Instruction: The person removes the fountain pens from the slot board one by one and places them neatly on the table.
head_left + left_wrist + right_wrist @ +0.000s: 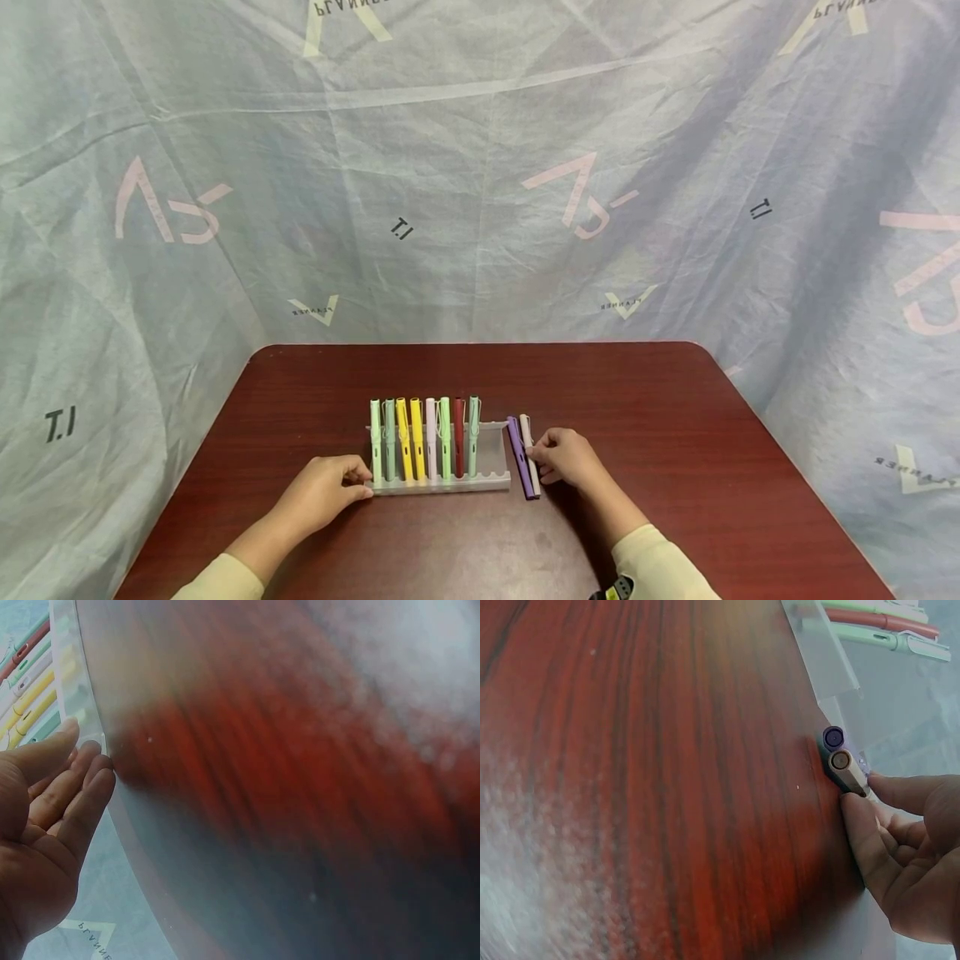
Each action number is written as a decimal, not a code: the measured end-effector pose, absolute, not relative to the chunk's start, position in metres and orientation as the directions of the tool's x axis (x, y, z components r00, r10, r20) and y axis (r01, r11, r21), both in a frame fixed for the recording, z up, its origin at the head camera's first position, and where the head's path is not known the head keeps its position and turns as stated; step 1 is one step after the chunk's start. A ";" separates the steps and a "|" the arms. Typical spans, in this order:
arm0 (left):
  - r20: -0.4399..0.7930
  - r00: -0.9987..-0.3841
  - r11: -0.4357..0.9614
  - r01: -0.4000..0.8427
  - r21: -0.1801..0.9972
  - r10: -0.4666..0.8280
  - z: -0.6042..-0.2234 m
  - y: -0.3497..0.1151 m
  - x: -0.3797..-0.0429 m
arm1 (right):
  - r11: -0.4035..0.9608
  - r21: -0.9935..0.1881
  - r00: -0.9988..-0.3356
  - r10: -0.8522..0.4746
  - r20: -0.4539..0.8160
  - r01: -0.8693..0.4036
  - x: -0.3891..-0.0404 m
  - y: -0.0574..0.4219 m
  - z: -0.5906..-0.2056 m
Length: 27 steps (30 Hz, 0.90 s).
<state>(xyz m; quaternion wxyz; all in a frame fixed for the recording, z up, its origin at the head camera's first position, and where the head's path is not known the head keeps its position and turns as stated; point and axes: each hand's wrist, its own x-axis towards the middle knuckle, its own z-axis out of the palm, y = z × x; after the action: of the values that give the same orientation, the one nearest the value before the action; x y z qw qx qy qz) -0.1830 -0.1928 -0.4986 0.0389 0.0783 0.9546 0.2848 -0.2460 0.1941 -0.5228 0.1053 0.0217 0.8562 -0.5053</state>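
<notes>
A clear plastic pen rack [480,483] stands on the table with several capped pens side by side in its slots: green, yellow, pale pink and dark red. My left hand [330,492] holds the rack's left front corner between thumb and fingertips; in the left wrist view the same hand [52,802] reaches the rack's end. To the right of the rack, a purple pen [520,457] and a beige pen [529,454] lie alongside each other. With thumb and finger, my right hand [566,457] pinches the beige pen, whose end [841,760] shows beside the purple one [833,737].
The rack's slots at its right end hold no pens. Under everything is a dark red wood-grain table [637,392] with rounded far corners. A printed grey cloth [465,208] hangs behind it and along both sides.
</notes>
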 end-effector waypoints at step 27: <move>-0.011 -0.985 0.830 0.141 0.539 0.174 -0.502 -0.194 -0.185 | 0.487 -0.867 -0.979 -0.102 -0.176 0.106 -0.247 0.197 -0.514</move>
<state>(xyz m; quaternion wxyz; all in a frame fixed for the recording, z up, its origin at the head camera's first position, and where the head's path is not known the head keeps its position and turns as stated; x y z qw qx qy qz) -0.1852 -0.1941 -0.5023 0.0299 0.0824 0.9562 0.2793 -0.2466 0.1972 -0.5141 0.1023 0.0012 0.8562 -0.5064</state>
